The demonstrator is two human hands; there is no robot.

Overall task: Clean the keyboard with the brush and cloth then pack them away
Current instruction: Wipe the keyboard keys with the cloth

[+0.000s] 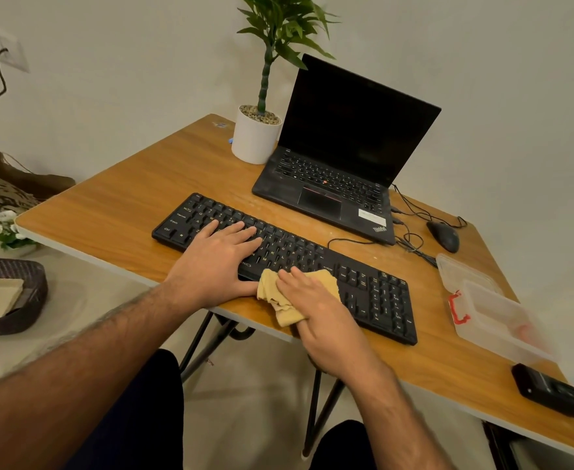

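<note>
On a wooden tabletop (116,212) lies a black keyboard (373,293), steadied by the left hand (218,259) with fingers flat and released. The right hand (316,307) presses a tan cloth (272,293), fingers grasping it, onto the keyboard's near edge. Wiping seems underway; no brush is visible, and an open clear container (502,320) at right suggests packing remains.

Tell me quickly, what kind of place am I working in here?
Most likely a small home desk or study corner: a wooden folding table against a plain wall carries an open laptop, a separate keyboard, a wired mouse and a potted plant.
</note>
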